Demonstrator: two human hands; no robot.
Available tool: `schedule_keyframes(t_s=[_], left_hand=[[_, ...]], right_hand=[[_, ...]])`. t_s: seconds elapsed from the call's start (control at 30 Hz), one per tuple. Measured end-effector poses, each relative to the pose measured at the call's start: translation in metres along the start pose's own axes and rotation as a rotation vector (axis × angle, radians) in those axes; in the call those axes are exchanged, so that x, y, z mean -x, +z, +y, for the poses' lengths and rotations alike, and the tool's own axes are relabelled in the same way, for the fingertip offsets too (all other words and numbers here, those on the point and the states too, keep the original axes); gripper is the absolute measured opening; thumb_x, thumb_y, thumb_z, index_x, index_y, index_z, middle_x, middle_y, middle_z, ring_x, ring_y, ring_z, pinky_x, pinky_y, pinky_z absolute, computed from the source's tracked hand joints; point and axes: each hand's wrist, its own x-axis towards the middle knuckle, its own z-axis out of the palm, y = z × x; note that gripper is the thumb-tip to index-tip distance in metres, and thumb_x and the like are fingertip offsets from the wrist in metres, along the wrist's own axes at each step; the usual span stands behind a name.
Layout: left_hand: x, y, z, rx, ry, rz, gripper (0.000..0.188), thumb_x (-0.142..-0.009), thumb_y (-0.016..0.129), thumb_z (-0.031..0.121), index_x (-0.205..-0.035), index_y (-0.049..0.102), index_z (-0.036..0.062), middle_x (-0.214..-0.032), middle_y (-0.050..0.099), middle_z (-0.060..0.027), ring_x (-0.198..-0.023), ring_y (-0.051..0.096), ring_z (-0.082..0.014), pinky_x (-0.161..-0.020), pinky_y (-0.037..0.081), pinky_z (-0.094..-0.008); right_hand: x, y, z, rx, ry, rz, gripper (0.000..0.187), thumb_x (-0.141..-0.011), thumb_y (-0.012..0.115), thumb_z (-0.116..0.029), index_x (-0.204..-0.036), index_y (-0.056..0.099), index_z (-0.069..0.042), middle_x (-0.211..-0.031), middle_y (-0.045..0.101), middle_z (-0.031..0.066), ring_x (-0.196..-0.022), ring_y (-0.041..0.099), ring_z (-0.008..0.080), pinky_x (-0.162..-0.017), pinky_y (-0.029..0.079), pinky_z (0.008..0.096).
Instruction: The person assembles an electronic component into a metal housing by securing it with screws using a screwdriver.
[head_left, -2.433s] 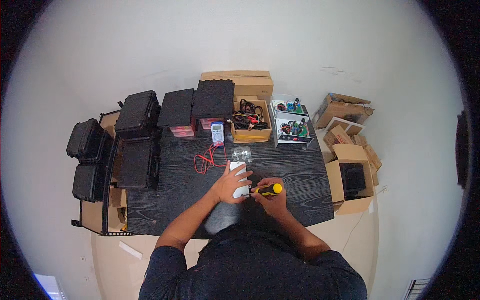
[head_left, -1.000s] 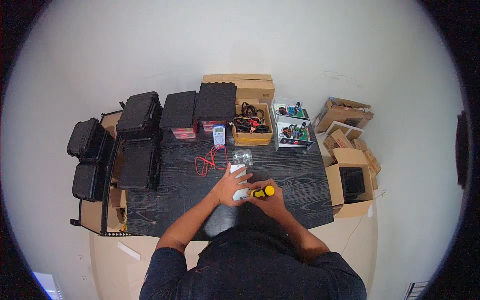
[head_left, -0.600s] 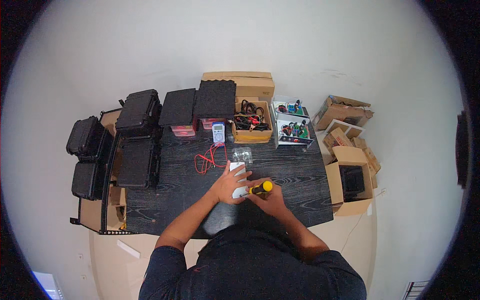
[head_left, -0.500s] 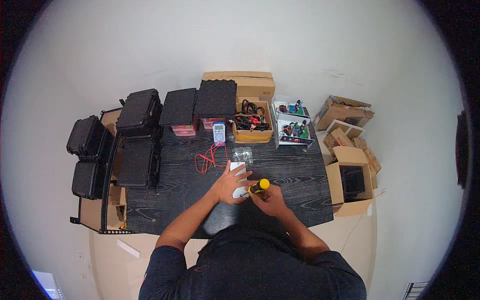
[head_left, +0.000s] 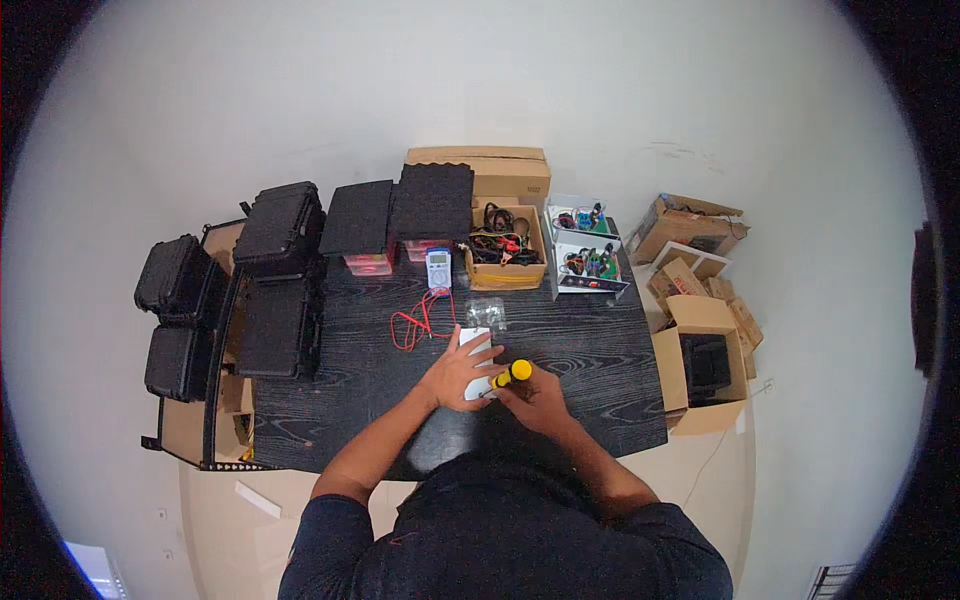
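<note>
My left hand (head_left: 452,377) holds a white rectangular case (head_left: 474,342) down on the dark table, its fingers reaching across the top. In my right hand (head_left: 538,400) is a screwdriver with a yellow and black handle (head_left: 514,373). The handle leans up to the right, while its shaft points down at the case's near end. Whether the tip sits in a screw is too small to tell. Just beyond the case lies a clear plastic bag (head_left: 486,313) with small bits in it.
A multimeter (head_left: 438,268) with red leads (head_left: 408,330) lies ahead. Behind stand a cardboard box of cables (head_left: 507,280), drawer units under black covers (head_left: 433,200) and white trays with circuit boards (head_left: 590,285). Black hard cases (head_left: 277,325) line the left; an open carton (head_left: 672,370) stands right.
The screwdriver handle has shifted slightly left and tips a little more, with my right hand following. My left hand keeps its place on the white case.
</note>
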Motion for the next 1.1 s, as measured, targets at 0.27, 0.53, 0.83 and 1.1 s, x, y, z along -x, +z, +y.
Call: schedule_keyframes(t_s=[0.27,0.53,0.83,1.1], left_hand=[[0.004,0.002,-0.003,0.035,-0.015,0.020,0.065,-0.073,0.074,0.052,-0.131,0.069,0.0220,-0.155,0.051,-0.0096,-0.153,0.031,-0.0411,-0.114,0.008,-0.0839],[0.009,-0.006,-0.005,0.027,-0.006,-0.004,0.067,-0.071,0.075,0.052,-0.129,0.069,0.0194,-0.157,0.049,-0.0098,-0.154,0.030,-0.0405,-0.115,0.007,-0.0828],[0.023,-0.005,-0.012,0.087,-0.038,-0.009,0.068,-0.070,0.076,0.050,-0.131,0.068,0.0197,-0.159,0.047,-0.0086,-0.154,0.029,-0.0417,-0.115,0.007,-0.0832],[0.027,-0.004,-0.016,0.046,-0.046,-0.035,0.073,-0.068,0.076,0.053,-0.133,0.068,0.0205,-0.158,0.047,-0.0089,-0.154,0.029,-0.0412,-0.115,0.006,-0.0836]], right_hand=[[-0.032,-0.004,0.007,-0.375,0.110,0.279,0.027,-0.091,0.079,-0.013,-0.112,0.066,-0.002,-0.090,0.068,0.0108,-0.080,0.072,0.0202,-0.072,0.058,0.0340],[-0.066,-0.045,0.181,0.706,0.305,0.211,0.025,-0.087,0.081,-0.023,-0.086,0.070,0.000,-0.077,0.068,0.0161,-0.078,0.075,0.0318,-0.069,0.057,0.0387],[-0.054,-0.042,0.225,0.768,0.587,-0.081,0.041,-0.080,0.083,-0.039,-0.092,0.075,0.000,-0.093,0.074,0.0234,-0.093,0.072,0.0424,-0.083,0.057,0.0504],[-0.150,0.033,0.208,0.513,0.119,-0.122,0.021,-0.087,0.072,-0.025,-0.097,0.075,-0.007,-0.095,0.073,0.0197,-0.093,0.070,0.0412,-0.083,0.055,0.0521]])
